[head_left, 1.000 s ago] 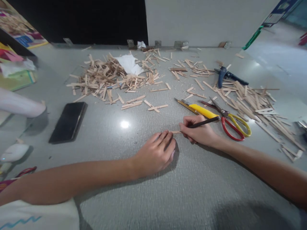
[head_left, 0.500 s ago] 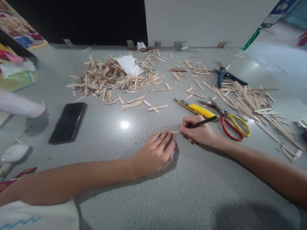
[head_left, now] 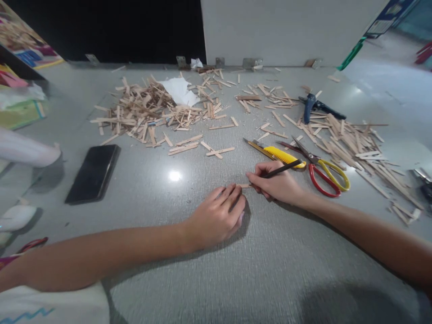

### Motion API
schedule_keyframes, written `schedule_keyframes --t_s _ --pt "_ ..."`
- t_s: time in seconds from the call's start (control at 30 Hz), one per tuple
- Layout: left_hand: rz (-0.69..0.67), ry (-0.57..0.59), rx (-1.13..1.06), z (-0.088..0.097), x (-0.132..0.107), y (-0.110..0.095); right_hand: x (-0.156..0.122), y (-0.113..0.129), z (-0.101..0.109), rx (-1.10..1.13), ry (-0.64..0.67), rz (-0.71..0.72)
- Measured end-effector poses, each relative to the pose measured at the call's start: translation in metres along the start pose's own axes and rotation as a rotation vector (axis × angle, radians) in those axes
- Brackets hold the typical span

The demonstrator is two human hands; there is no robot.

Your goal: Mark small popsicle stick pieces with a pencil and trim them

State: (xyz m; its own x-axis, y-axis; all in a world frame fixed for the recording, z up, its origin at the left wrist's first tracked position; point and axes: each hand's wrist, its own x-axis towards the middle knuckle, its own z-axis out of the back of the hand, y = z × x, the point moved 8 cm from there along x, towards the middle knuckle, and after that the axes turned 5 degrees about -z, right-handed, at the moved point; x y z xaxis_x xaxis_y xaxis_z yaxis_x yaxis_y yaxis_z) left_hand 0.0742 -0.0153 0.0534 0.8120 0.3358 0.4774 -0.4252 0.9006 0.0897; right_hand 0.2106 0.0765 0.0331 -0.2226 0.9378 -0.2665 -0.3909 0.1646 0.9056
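Observation:
My left hand [head_left: 218, 218] rests on the grey table with its fingers bent. The fingertips hold down one end of a short, flat wooden stick [head_left: 245, 186], and much of the stick is hidden under the hands. A slim black pencil or pen [head_left: 283, 168] slants up to the right from my right hand [head_left: 275, 182], gripped between thumb and fingers. The tip meets the stick's right part, though the fingers mostly cover it. Just beyond my right hand lie a yellow box cutter [head_left: 285, 155] and scissors [head_left: 326, 175] with one red and one yellow handle.
Wooden sticks form a heap [head_left: 141, 108] at the back left, topped by white tissue [head_left: 180, 91], and another pile [head_left: 354, 144] at the right. A dark blue clamp-like tool [head_left: 310, 108] touches that pile. A black phone [head_left: 92, 174] lies left. Another person's forearm [head_left: 27, 146] reaches in there.
My right hand has shifted slightly left along the stick, and the pencil or pen has moved with it. My left hand stays in place on the stick.

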Motion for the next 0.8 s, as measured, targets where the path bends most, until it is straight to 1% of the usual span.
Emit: schedule_keyframes --t_s 0.3,0.57,0.8 --pt "0.000 0.003 -0.003 -0.0017 -0.0002 -0.0004 0.0007 0.0003 -0.0008 -0.019 0.002 0.007" --pt "0.002 -0.001 0.011 -0.0007 0.0005 -0.0009 0.0004 -0.0007 -0.0004 -0.014 0.005 0.058" --pt "0.001 0.012 0.004 -0.0014 0.0000 0.0000 -0.0021 0.0055 -0.0006 -0.054 0.019 0.095"
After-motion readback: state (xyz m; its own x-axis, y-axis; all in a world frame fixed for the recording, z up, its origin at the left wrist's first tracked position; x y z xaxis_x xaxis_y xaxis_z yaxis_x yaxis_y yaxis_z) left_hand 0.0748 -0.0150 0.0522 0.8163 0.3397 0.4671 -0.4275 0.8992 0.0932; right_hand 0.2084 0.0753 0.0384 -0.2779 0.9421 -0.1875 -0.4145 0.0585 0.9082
